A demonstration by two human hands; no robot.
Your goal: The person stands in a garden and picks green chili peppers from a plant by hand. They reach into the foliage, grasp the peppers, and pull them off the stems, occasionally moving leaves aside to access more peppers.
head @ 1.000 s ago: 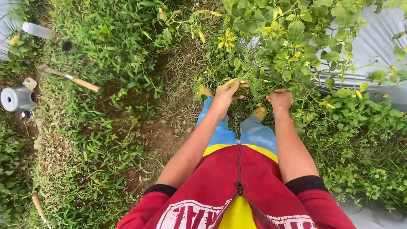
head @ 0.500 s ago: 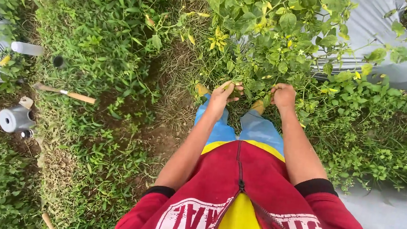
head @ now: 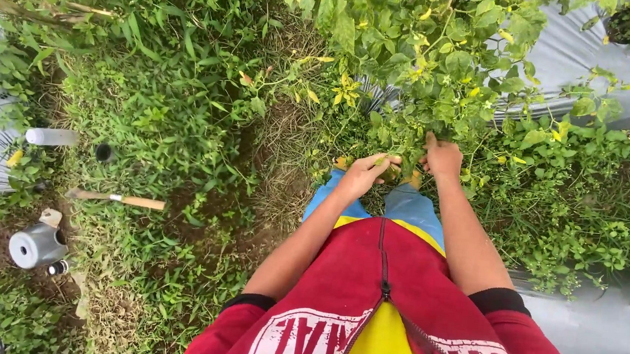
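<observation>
I stand over a leafy green plant (head: 431,66) with small yellow fruits and flowers. My left hand (head: 365,174) reaches into its lower stems, fingers curled around a green stem or leaf. My right hand (head: 443,158) is closed in the foliage just to the right, gripping plant stems; what lies inside the fist is hidden by leaves. Both hands are close together above my feet and blue trousers (head: 404,204). My red jacket (head: 394,313) fills the bottom of the view.
Grey plastic mulch sheet (head: 611,89) lies right and at the far left. On the weedy ground at left are a wooden-handled tool (head: 117,199), a white tube (head: 51,136), a small black cap (head: 104,152) and a grey metal can (head: 35,245).
The view has tilted, so the ground objects appear lower. My two hands have drawn closer together and sit lower in the plant's stems.
</observation>
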